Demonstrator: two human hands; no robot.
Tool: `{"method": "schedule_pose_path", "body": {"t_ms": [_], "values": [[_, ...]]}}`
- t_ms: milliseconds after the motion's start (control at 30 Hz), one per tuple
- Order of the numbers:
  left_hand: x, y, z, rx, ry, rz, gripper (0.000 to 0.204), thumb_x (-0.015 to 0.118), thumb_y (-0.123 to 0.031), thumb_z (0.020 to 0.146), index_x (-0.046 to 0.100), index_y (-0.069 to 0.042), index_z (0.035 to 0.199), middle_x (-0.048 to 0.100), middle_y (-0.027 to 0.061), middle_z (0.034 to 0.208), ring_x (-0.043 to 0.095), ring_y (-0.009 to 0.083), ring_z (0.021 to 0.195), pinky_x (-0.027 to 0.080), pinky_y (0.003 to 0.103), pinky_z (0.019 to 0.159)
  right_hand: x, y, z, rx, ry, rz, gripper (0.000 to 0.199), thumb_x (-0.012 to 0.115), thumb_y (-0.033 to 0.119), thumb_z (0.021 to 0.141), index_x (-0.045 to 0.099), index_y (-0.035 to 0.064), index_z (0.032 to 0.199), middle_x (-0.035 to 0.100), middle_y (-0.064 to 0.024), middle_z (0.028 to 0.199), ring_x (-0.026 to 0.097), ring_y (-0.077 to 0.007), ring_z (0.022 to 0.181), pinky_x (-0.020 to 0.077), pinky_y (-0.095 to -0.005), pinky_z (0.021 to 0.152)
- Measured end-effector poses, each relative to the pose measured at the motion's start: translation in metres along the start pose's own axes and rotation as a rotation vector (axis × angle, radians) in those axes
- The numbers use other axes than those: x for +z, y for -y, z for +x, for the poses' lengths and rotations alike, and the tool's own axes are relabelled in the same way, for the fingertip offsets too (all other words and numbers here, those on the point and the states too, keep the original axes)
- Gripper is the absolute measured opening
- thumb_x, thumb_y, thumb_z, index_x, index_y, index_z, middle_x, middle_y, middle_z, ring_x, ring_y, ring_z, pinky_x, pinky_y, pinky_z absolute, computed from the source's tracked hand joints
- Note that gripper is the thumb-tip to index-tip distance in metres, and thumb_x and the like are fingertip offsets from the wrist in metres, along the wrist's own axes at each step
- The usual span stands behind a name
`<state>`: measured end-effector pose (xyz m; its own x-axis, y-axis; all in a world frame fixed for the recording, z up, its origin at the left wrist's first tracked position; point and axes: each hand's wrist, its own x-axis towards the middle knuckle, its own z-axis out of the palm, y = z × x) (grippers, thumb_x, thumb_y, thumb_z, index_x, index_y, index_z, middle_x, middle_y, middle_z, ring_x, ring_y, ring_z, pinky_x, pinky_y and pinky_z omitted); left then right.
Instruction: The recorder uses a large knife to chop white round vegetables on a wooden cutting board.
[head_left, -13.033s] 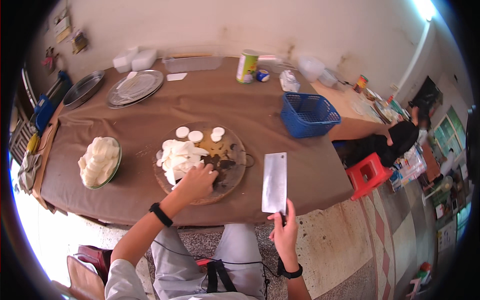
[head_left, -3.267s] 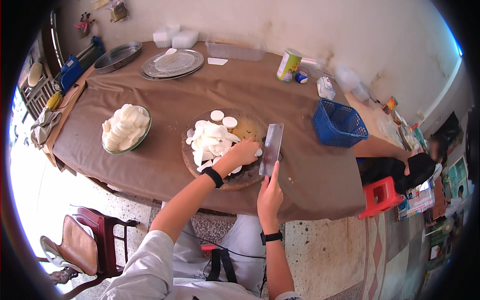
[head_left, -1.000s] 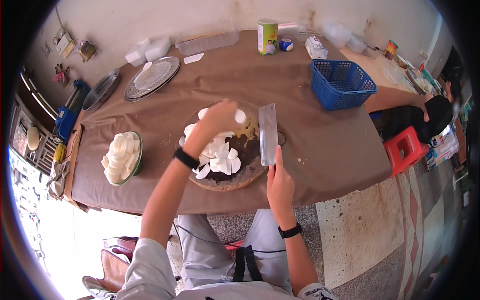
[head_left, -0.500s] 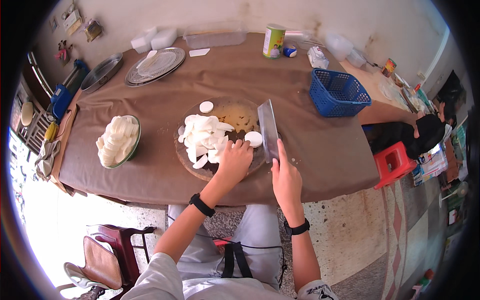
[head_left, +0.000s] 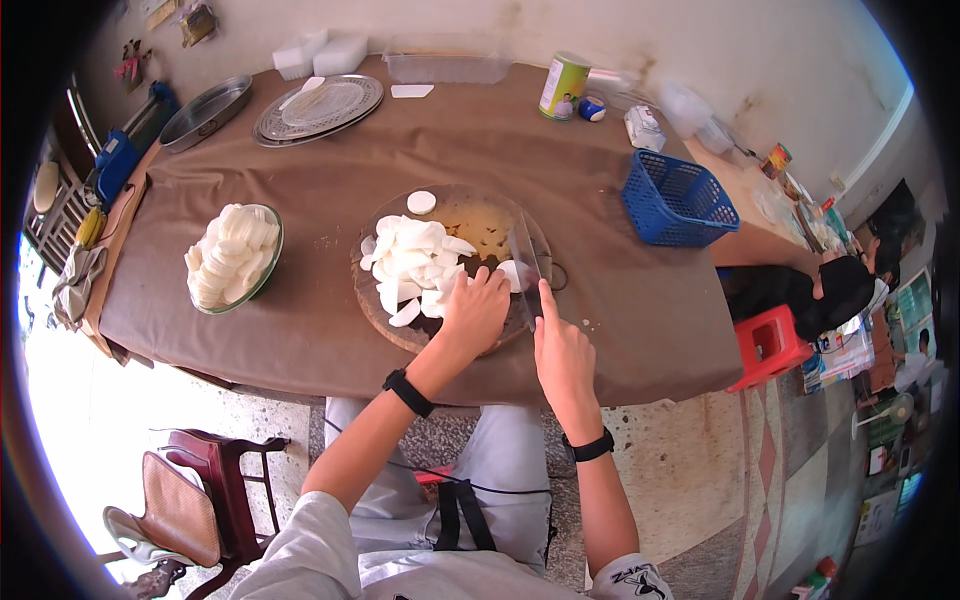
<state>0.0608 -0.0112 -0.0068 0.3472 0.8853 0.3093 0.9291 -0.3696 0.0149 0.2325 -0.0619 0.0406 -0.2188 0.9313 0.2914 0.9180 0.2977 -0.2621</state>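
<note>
At the brown table, the person's right hand grips a cleaver, its blade on edge over the right part of a round board, while the left hand bends its fingers by a white disc near the blade. White pieces lie heaped left of those fingers. A bowl of pale slices stands farther left, a blue basket off to the right.
</note>
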Motion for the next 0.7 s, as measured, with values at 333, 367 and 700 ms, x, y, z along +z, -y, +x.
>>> {"method": "schedule_pose_path", "body": {"t_ms": [333, 367, 700], "values": [[0.000, 0.003, 0.005, 0.018, -0.016, 0.044, 0.028, 0.070, -0.011, 0.085, 0.071, -0.004, 0.112, 0.066, 0.0051, 0.114, 0.060, 0.0249, 0.113, 0.048, 0.042, 0.097, -0.006, 0.005, 0.020, 0.021, 0.140, -0.133, 0.063, 0.061, 0.015, 0.106, 0.039, 0.0099, 0.165, 0.071, -0.0172, 0.074, 0.073, -0.0366, 0.067, 0.0592, -0.0477, 0.059], [0.000, 0.004, 0.005, 0.022, -0.033, 0.054, 0.028, 0.070, -0.011, 0.085, 0.071, -0.004, 0.111, 0.066, 0.0051, 0.114, 0.060, 0.0249, 0.113, 0.048, 0.042, 0.096, -0.004, 0.009, 0.021, 0.002, 0.133, -0.156, 0.066, 0.061, 0.013, 0.104, 0.038, 0.0097, 0.166, 0.071, -0.0167, 0.073, 0.073, -0.0357, 0.066, 0.0593, -0.0473, 0.059], [-0.002, 0.003, 0.004, 0.027, 0.001, 0.046, 0.032, 0.074, -0.012, 0.081, 0.071, -0.004, 0.112, 0.067, 0.0054, 0.114, 0.062, 0.0256, 0.109, 0.049, 0.042, 0.091, 0.025, 0.003, 0.047, -0.012, 0.101, -0.153, 0.076, 0.061, 0.007, 0.099, 0.032, 0.0129, 0.169, 0.072, -0.0163, 0.076, 0.074, -0.0350, 0.069, 0.0596, -0.0472, 0.060]]}}
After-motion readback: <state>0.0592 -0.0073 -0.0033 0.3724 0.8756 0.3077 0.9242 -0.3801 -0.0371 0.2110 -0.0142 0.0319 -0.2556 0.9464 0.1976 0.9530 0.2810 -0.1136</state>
